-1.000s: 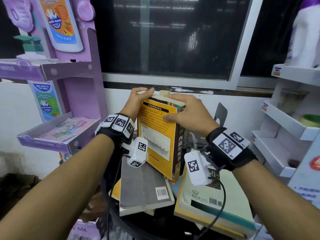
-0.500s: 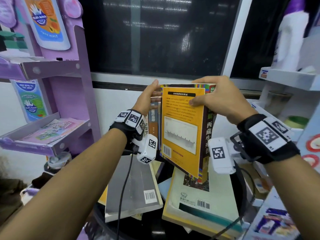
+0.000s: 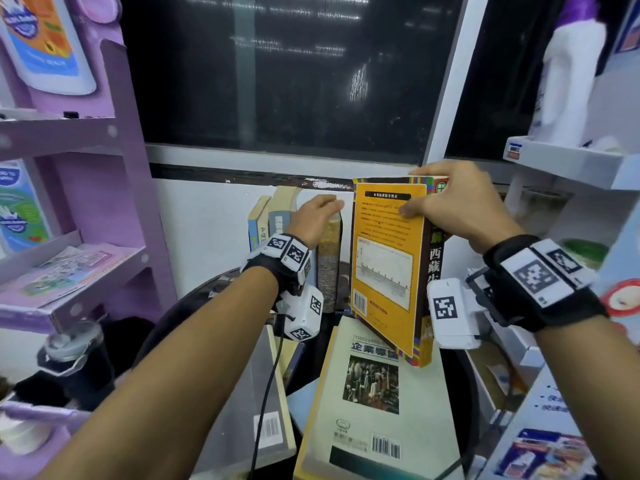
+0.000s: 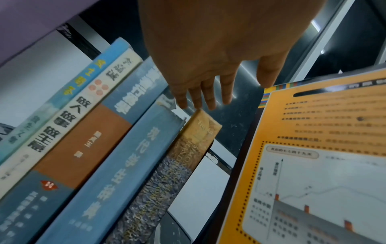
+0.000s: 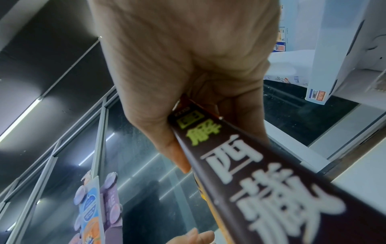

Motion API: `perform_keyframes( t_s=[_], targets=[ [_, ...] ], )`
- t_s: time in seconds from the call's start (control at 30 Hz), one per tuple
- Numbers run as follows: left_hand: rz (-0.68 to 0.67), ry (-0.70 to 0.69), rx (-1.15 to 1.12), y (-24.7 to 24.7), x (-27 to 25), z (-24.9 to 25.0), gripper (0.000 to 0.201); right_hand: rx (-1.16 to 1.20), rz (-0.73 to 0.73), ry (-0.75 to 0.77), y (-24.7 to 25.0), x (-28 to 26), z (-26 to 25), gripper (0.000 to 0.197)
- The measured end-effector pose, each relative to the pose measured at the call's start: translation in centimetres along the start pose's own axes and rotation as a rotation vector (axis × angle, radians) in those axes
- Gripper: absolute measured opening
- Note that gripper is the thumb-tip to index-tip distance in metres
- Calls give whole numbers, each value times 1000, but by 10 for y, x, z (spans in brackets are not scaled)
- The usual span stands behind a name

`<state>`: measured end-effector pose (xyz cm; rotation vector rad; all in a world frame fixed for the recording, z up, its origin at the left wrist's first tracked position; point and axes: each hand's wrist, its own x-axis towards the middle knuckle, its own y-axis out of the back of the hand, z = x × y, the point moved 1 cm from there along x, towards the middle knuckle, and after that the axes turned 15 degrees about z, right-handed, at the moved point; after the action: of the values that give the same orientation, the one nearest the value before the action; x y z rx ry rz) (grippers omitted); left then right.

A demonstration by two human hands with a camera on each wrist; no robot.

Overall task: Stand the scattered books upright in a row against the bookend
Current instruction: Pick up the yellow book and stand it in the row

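Observation:
My right hand [image 3: 446, 199] grips the top of an orange-covered book [image 3: 388, 258] with a dark spine [image 5: 261, 173], thumb on the cover and fingers behind. It hangs nearly upright, its lower corner just above a flat cream book [image 3: 381, 393]. Left of it, several books stand in a row [image 3: 294, 237] on the round black table [image 3: 194, 299]. My left hand [image 3: 322, 211] rests straight-fingered on the rightmost one, a gold and lavender book [image 4: 200, 130]. A small gap separates that book from the orange one. No bookend shows.
A grey book [image 3: 249, 393] lies flat at the table's front left beside the cream one. A purple display shelf [image 3: 114, 168] stands close on the left, white shelves [image 3: 561, 161] on the right. A dark lidded cup [image 3: 76, 355] sits low at left.
My left hand let go of the orange book and moved left onto the standing row. My right hand alone now carries the orange book, turned more upright and further from the row.

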<state>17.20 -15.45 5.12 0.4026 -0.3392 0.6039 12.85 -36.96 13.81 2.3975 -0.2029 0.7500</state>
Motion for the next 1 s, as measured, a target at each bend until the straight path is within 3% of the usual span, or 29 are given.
perform_keyframes(
  t_s=[0.3,0.53,0.8,0.9,1.0],
  targets=[
    [26,-49,234,-26,25,-17,56,20,38,-53,-29,27,28,43],
    [-20,-143,544,-33,42,-30,60,54,97,-83,-57,48,41,42],
    [-97,-210,534,-24,51,-42,67,68,172,-78,-93,62,46,34],
    [-81,-220,527,-23,53,-47,79,80,206,-105,-109,63,47,37],
    [-90,-232,534,-21,53,-49,77,51,220,-121,-125,63,48,39]
  ],
)
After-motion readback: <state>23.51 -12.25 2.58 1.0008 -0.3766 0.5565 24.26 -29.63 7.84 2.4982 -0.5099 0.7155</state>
